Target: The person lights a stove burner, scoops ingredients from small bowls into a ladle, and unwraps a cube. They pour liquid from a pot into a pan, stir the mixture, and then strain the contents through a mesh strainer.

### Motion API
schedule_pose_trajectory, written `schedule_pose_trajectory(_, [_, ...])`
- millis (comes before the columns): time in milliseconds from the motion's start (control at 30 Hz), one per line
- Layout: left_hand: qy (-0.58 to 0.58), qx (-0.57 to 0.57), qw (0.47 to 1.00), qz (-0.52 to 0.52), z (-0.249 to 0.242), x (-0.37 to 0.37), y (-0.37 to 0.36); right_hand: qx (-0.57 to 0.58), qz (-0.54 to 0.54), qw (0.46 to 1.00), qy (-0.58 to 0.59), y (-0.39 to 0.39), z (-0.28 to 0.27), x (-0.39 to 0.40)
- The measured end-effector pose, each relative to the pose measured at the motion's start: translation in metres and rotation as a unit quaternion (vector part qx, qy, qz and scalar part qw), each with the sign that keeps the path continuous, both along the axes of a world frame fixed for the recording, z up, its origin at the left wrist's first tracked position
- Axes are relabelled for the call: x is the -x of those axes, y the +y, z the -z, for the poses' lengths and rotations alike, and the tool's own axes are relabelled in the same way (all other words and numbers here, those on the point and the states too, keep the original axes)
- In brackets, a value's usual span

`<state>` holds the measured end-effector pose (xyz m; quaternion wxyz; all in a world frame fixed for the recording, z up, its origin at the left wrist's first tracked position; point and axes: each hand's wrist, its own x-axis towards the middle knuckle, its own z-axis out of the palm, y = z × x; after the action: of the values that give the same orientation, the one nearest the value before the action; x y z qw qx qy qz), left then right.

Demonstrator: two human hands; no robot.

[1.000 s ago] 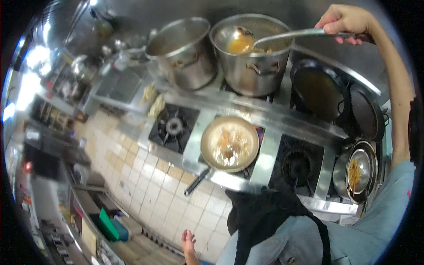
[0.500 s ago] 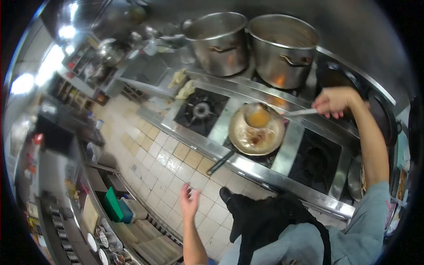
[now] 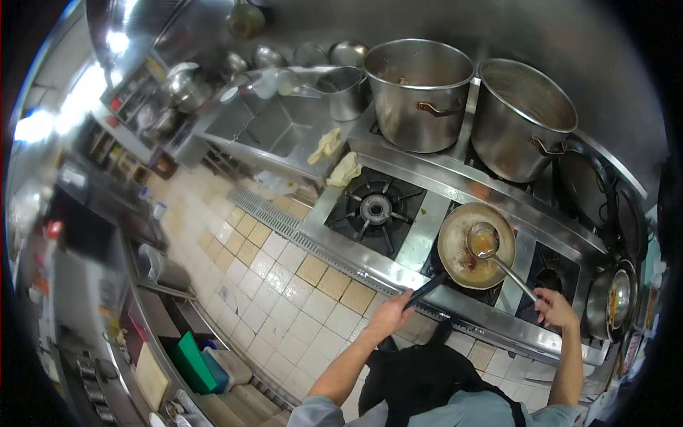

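from where i stand, the step in hand looks like ladling liquid into the pan, which sits over the middle burner of the stove. the left hand has its grip closed round the pan's black handle; the right hand has its grip wrapped round the end of the ladle. the ladle's bowl is inside the pan with amber liquid in it; whether it touches the pan's bottom, i can't tell. the next move, i'd judge, calls for a steady pan and a gentle turn of the ladle. two tall pots stand behind, a bare burner and crumpled cloths lie to the left, metal bowls to the right. nothing blocks the ladle, though the pots limit room behind.
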<state>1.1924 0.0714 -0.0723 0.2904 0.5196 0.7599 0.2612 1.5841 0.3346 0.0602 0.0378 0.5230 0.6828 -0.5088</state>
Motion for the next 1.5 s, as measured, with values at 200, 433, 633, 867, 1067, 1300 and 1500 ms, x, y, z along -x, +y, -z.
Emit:
schedule_pose_trajectory(200, [-0.004,0.0,0.993,0.122,0.01,0.033,0.013,0.097,0.123,0.983,0.095,-0.054,0.051,-0.008])
schedule_pose_trajectory(433, [0.06,0.002,0.996,0.062,-0.038,0.169,0.04,0.162,0.191,0.947,0.2,-0.103,0.082,0.008])
schedule_pose_trajectory(633, [-0.134,-0.102,0.939,-0.302,-0.125,0.414,0.114,0.232,0.35,0.874,0.246,-0.145,0.07,0.034])
schedule_pose_trajectory(867, [0.492,-0.27,0.82,-0.116,-0.221,0.556,0.279,0.24,0.548,0.715,0.362,-0.221,0.076,0.17])
schedule_pose_trajectory(1067, [0.566,-0.102,0.817,-0.038,-0.237,0.607,0.386,0.269,0.62,0.611,0.412,-0.227,0.061,0.28])
schedule_pose_trajectory(1300, [0.505,0.17,0.846,-0.037,-0.217,0.627,0.428,0.114,0.613,0.701,0.347,-0.223,0.055,0.305])
schedule_pose_trajectory(1500, [0.45,0.224,0.864,-0.012,-0.212,0.654,0.441,-0.021,0.567,0.816,0.111,-0.228,0.06,0.324])
